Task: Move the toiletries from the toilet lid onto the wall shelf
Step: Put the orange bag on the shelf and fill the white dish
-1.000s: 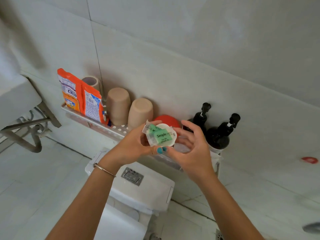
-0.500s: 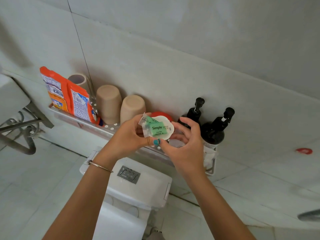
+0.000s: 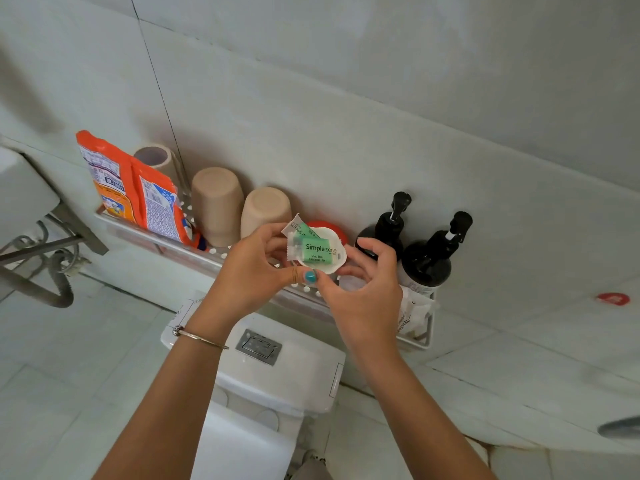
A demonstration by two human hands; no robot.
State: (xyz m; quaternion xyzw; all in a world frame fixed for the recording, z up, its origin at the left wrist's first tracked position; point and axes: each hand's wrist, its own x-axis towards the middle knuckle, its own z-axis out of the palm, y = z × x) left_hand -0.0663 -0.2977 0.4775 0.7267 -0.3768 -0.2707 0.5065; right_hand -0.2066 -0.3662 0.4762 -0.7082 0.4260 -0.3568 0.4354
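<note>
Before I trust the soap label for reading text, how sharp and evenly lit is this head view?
Head view: the soap packet label reads clearly in soft, even light; wide-angle distortion bends the wall shelf and wall lines; the two pump bottles cast only faint shadows; the frame edges look slightly soft.

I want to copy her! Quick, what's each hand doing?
Left hand: holding the white soap dish with green soap packets.
Right hand: fingers curled round the dish's other side.
</note>
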